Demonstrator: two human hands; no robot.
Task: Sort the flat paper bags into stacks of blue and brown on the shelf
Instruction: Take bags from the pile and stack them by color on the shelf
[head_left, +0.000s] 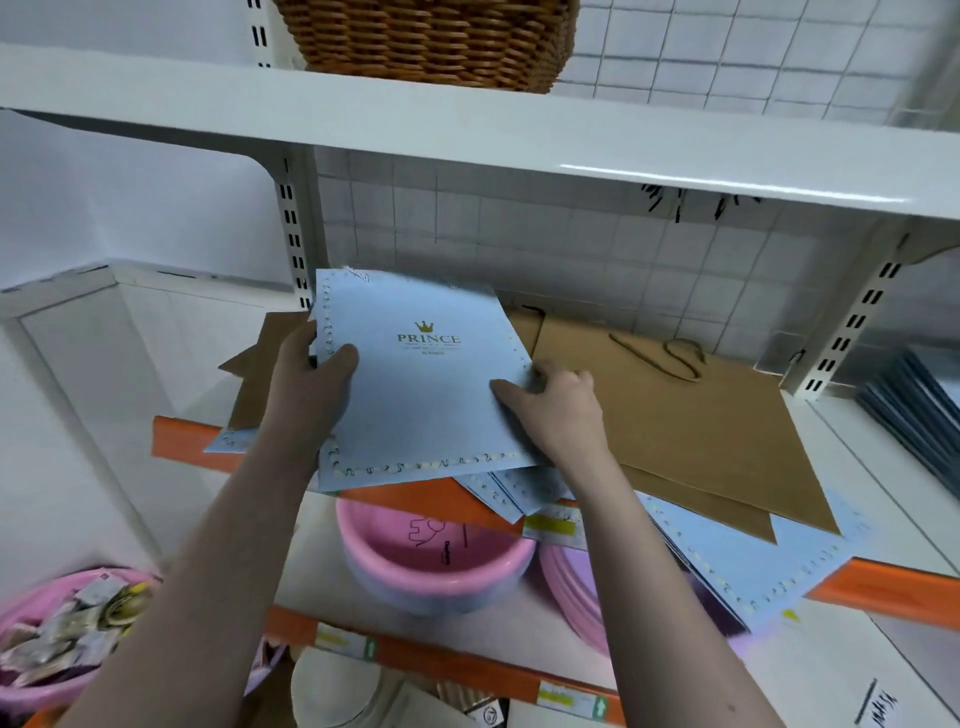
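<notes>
Blue paper bag (415, 384), flat, printed with a gold crown and "PRINCE", held over the front edge of the shelf (857, 441) between both hands. Left hand (311, 384) curled round its left edge, thumb pressed on the printed face, fingers hidden behind. Right hand (556, 410) gripping its right edge, thumb on top, fingers tucked under. Bag tilted, lower edge with white stitched trim hanging past the orange shelf lip (883, 592).

More blue bags (753, 561) lying loose beneath and to the right, partly overhanging the lip, partly covered by brown paper bags (691, 441) spread flat across the shelf, one with twisted cord handles (670, 358) on top. Another brown bag (260, 374) sticking out on the left behind the left hand, with a blue corner under it.

Wicker basket (431, 41) on the upper shelf. Pink basin (431, 561) on the lower shelf under the held bag, beside stacked pink plates (571, 587). Pink tub (57, 639) of crumpled packets at lower left. Dark sheets (914, 415) at far right.
</notes>
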